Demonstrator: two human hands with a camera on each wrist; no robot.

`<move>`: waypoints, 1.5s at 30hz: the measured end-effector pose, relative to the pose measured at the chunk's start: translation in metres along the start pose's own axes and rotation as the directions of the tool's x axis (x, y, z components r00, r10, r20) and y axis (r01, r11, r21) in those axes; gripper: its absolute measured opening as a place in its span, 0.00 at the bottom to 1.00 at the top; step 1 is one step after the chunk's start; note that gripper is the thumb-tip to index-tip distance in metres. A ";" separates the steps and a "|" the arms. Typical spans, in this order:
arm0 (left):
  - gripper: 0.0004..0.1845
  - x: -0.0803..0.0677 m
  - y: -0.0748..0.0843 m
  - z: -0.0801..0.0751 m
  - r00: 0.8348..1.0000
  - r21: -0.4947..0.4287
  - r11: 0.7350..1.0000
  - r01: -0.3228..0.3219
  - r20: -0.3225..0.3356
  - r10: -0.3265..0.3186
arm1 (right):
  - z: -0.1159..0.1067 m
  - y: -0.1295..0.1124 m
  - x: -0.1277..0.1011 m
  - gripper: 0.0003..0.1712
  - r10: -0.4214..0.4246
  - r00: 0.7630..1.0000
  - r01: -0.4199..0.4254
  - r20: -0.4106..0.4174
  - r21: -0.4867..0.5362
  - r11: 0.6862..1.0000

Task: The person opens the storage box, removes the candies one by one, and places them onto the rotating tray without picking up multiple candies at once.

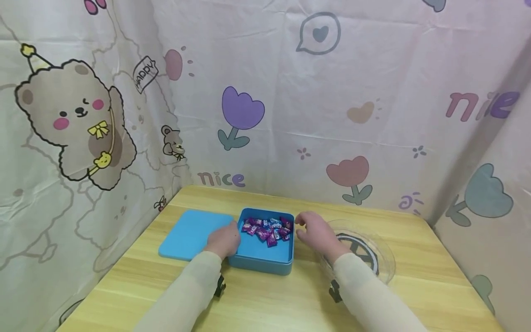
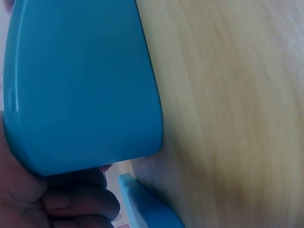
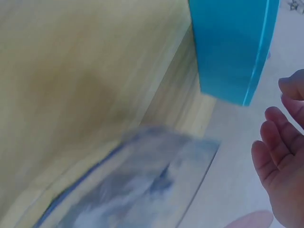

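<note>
A blue box (image 1: 261, 260) stands in the middle of the wooden table, with several purple-wrapped candies (image 1: 268, 228) inside it. My left hand (image 1: 224, 240) is at the box's left wall. In the left wrist view its curled fingers (image 2: 71, 202) press against the blue box (image 2: 80, 90) near a lower corner. My right hand (image 1: 312, 230) hovers just right of the box with relaxed fingers. The right wrist view shows this right hand (image 3: 280, 147) holding nothing, with a gap between it and the blue box (image 3: 228, 47).
A flat blue lid (image 1: 188, 234) lies left of the box, beside my left hand; its edge (image 2: 147, 206) shows in the left wrist view. A clear plate (image 1: 373, 258) with a dark pattern sits under my right forearm. Printed cloth walls close in the table (image 1: 415, 295).
</note>
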State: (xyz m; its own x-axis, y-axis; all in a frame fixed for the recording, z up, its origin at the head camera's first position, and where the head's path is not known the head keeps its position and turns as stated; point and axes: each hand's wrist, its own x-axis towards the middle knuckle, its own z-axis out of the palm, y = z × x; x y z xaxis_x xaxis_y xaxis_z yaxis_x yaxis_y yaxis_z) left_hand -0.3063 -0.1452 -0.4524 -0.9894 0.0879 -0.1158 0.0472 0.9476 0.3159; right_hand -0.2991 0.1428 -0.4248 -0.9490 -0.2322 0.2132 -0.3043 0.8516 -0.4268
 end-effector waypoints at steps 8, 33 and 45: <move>0.28 0.000 0.004 0.000 1.000 0.008 1.000 -0.006 -0.003 0.006 | 0.017 -0.029 0.012 0.15 -0.102 0.994 0.104 0.027 -0.079 0.991; 0.28 -0.005 0.005 0.001 1.000 -0.009 1.000 -0.016 -0.016 0.015 | 0.063 -0.041 0.020 0.27 -0.176 0.946 0.273 0.271 -0.381 0.883; 0.29 -0.005 0.003 0.000 1.000 0.018 1.000 -0.010 -0.027 0.011 | 0.064 -0.046 0.018 0.21 -0.196 0.955 0.264 0.222 -0.337 0.904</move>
State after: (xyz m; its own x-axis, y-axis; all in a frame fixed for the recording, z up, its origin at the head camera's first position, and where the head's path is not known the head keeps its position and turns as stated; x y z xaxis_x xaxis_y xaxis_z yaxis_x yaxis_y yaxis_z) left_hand -0.3009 -0.1430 -0.4510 -0.9921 0.0899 -0.0871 0.0599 0.9521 0.3000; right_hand -0.3073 0.0699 -0.4574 -0.8651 -0.4931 0.0924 -0.4976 0.8668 -0.0333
